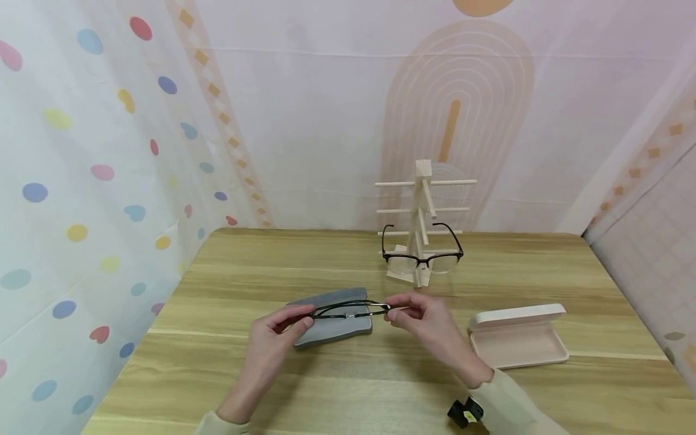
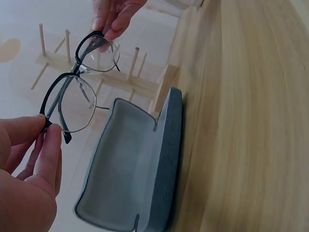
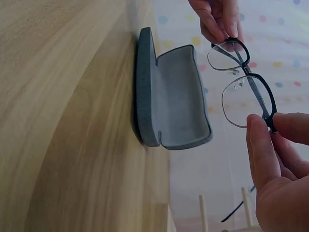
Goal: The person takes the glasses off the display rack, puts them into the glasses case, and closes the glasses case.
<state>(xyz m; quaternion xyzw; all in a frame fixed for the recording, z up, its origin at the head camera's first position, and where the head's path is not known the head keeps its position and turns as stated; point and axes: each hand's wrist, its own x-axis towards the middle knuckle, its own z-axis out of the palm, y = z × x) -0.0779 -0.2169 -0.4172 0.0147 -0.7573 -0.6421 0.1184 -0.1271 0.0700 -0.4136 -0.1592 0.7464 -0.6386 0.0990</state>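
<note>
Black-and-clear eyeglasses [image 1: 338,316] hang between my two hands, their temples folded behind the lenses. My left hand [image 1: 273,338] pinches one outer corner of the frame between thumb and fingers. At the opposite corner my right hand [image 1: 429,326] grips the frame the same way. Just below the glasses, a grey eyeglass case [image 1: 337,331] lies with its lid raised. The left wrist view shows the pale lining of the case [image 2: 123,159] with nothing inside.
A wooden peg stand [image 1: 423,169] rises at the back, holding another pair of black-rimmed glasses [image 1: 422,262] low down. To the right sits an open white case [image 1: 519,350]. A small black object [image 1: 465,413] is by the right sleeve. A patterned curtain [image 1: 326,121] hangs behind the table.
</note>
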